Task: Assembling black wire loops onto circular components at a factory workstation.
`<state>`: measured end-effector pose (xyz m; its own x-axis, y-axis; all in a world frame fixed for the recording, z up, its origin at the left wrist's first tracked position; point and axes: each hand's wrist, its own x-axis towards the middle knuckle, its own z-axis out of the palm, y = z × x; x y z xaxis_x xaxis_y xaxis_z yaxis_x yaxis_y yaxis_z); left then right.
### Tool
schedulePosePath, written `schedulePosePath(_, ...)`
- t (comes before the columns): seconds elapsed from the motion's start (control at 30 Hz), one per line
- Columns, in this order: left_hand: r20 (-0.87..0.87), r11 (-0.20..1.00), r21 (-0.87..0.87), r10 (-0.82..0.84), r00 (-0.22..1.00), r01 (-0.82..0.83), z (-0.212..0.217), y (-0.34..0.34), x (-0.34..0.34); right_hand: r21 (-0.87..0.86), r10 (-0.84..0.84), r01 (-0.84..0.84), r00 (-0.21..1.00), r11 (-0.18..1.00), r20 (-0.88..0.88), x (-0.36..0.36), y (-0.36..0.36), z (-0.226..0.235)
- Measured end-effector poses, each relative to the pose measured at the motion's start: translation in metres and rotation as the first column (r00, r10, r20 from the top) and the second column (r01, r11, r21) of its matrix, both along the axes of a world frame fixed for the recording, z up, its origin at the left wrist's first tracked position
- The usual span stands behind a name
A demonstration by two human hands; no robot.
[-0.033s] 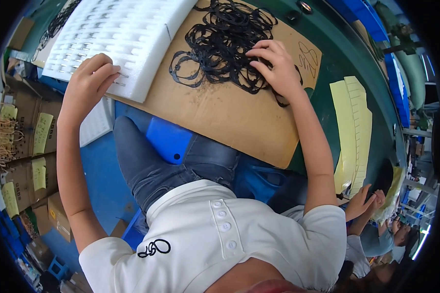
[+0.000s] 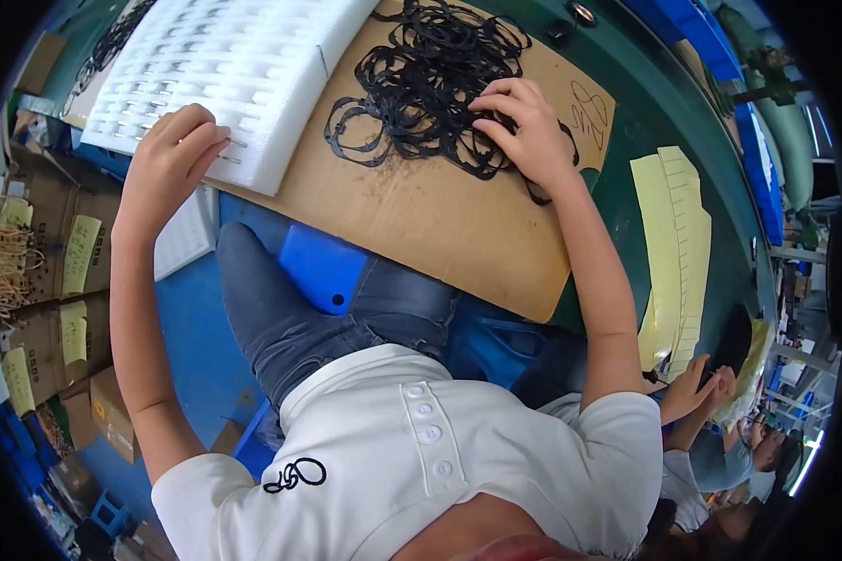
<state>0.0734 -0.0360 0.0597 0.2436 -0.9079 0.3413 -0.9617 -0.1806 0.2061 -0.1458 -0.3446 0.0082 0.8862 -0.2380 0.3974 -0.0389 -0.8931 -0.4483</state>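
left hand [image 2: 170,154] at white foam tray [image 2: 285,140], right hand [image 2: 533,131] at black rings [image 2: 430,79]
left fingertips close together, can't tell if gripping, metal pieces [image 2: 228,160] just beside them; right fingers half curled, hold unclear, rings mostly left of fingertips, on cardboard [image 2: 421,224]

A heap of loops [image 2: 430,93] lies on cardboard [image 2: 402,224], right of a foam tray [image 2: 293,131]

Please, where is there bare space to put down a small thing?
The near part of the cardboard, between the white foam, the black bands and its near edge, is free except some specks. A green table strip between cardboard and yellow paper is free. Crowded: the bands, by the right hand, and the foam, by the left hand.
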Motion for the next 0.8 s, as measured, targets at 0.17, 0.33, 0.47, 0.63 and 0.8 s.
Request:
schedulePosePath(0.17,0.249,0.997,-0.066,-0.025,0.968,0.042,-0.006,0.005,-0.001,0.057,-0.019,0.024,0.996,0.998,-0.084,0.002,0.008,-0.007)
schedulePosePath(0.33,0.175,0.993,-0.115,0.017,0.984,0.003,0.017,0.005,-0.008,0.090,-0.102,0.095,0.992,0.991,0.076,-0.008,0.009,-0.006)
schedulePosePath(0.47,0.060,0.969,-0.230,0.103,0.993,-0.087,0.040,-0.004,-0.022,0.255,-0.339,0.286,0.920,0.924,0.197,-0.020,0.007,0.005)
schedulePosePath(0.63,-0.556,0.938,-0.345,-0.223,0.801,0.022,0.042,-0.043,-0.049,0.832,-0.544,0.186,0.824,0.523,0.158,-0.035,-0.003,0.017)
schedulePosePath(0.8,-0.748,0.951,-0.303,-0.280,0.602,0.066,0.013,-0.097,-0.072,0.934,-0.529,0.045,0.833,0.355,0.161,-0.052,-0.010,0.016)
